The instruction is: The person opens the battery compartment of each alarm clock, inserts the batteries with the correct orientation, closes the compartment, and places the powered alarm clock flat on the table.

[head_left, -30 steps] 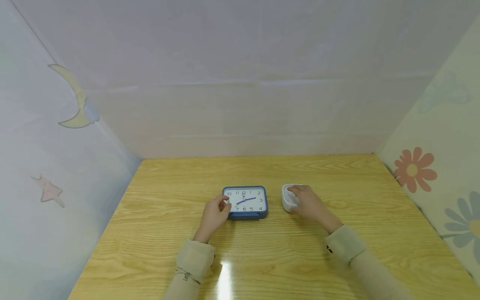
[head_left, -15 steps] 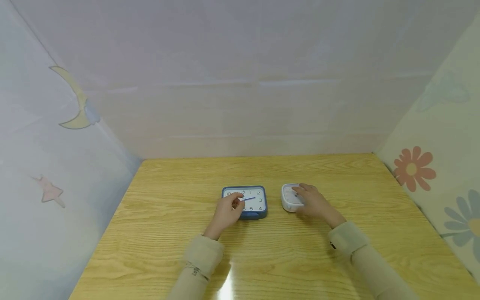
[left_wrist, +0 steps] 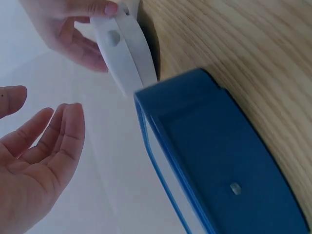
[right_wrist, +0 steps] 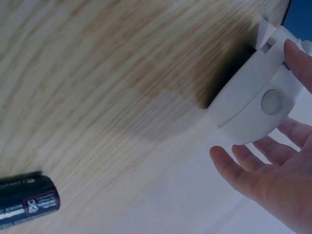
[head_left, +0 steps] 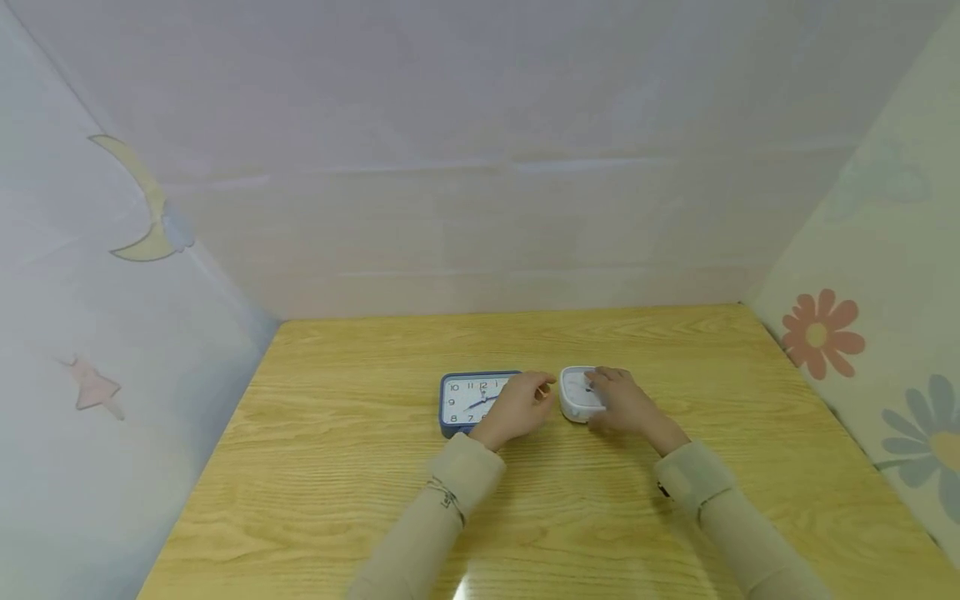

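Note:
A blue rectangular alarm clock (head_left: 467,402) lies face up on the wooden table, its white dial partly hidden by my left hand (head_left: 519,408). That hand hovers over the clock's right side, its fingers loosely bent and holding nothing; in the left wrist view its thumb and fingertips are apart. To the right is a small white rounded clock (head_left: 576,398), gripped by my right hand (head_left: 628,404). The thumb (right_wrist: 298,63) touches the white clock's lower side, and the fingers (right_wrist: 234,170) reach over its dial, which is mostly covered.
A dark battery-like cylinder (right_wrist: 29,200) lies on the table (head_left: 360,467) in the right wrist view; I cannot make it out in the head view. Pale fabric walls stand behind and on both sides, with a moon print (head_left: 142,208) left and a flower print (head_left: 817,335) right.
My left hand has moved rightward across the blue clock, from its left edge toward the white clock. The right hand has shifted slightly right at the white clock; both clocks stay in place.

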Action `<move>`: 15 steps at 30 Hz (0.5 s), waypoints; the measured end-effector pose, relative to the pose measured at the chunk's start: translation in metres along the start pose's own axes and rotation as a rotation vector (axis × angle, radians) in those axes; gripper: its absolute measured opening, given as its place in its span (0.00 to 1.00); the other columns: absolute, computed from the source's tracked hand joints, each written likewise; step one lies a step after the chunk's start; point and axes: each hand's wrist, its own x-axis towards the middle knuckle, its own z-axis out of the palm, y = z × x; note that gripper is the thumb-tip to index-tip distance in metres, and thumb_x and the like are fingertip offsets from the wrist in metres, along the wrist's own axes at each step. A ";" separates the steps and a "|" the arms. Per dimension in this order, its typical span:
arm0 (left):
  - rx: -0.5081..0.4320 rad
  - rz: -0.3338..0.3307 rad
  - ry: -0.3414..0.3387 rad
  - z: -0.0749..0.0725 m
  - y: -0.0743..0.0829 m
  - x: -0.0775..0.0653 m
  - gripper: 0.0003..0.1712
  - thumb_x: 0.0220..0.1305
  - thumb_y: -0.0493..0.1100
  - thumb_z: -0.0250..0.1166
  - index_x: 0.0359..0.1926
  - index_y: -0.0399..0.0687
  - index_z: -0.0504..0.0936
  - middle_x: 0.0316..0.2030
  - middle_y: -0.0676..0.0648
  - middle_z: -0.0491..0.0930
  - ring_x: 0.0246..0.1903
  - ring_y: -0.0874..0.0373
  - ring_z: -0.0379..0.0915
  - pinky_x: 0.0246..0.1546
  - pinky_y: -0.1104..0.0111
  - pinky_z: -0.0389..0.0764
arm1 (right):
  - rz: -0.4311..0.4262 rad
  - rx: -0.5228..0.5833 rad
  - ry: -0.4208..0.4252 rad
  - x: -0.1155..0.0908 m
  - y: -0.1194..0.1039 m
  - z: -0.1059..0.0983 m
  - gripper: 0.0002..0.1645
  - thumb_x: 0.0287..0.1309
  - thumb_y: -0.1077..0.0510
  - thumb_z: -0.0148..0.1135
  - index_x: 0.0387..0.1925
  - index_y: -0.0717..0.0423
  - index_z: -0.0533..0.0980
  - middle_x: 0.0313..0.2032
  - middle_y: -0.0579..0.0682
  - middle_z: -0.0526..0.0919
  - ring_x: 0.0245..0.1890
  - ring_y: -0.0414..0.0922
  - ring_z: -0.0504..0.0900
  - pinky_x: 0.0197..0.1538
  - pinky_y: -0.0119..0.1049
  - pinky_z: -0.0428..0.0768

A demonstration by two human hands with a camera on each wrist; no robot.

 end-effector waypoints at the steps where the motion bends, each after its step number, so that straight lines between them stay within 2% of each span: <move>1: 0.010 -0.006 -0.018 0.003 0.002 0.004 0.19 0.63 0.40 0.55 0.53 0.36 0.74 0.43 0.44 0.77 0.41 0.57 0.73 0.39 0.73 0.74 | -0.010 -0.002 0.010 0.000 0.000 0.000 0.46 0.38 0.58 0.73 0.59 0.72 0.62 0.57 0.72 0.63 0.56 0.69 0.59 0.53 0.62 0.64; 7: 0.156 -0.028 -0.104 0.018 0.015 0.029 0.21 0.61 0.41 0.58 0.54 0.36 0.73 0.52 0.41 0.73 0.53 0.52 0.68 0.53 0.68 0.69 | -0.035 -0.001 0.033 -0.002 0.002 0.001 0.48 0.39 0.58 0.73 0.59 0.74 0.61 0.56 0.72 0.64 0.56 0.69 0.59 0.55 0.60 0.62; 11: 0.274 -0.061 -0.161 0.028 0.016 0.042 0.25 0.58 0.42 0.61 0.56 0.38 0.73 0.56 0.43 0.71 0.57 0.52 0.65 0.56 0.69 0.65 | -0.041 0.000 0.029 -0.002 0.004 0.001 0.48 0.39 0.57 0.73 0.59 0.74 0.60 0.57 0.72 0.64 0.56 0.68 0.59 0.56 0.60 0.60; 15: 0.345 -0.091 -0.206 0.039 0.015 0.049 0.29 0.56 0.44 0.62 0.59 0.41 0.70 0.60 0.42 0.66 0.61 0.51 0.59 0.59 0.67 0.62 | -0.054 0.010 0.039 -0.002 0.005 0.001 0.49 0.38 0.58 0.74 0.59 0.74 0.60 0.56 0.72 0.64 0.56 0.68 0.59 0.57 0.60 0.60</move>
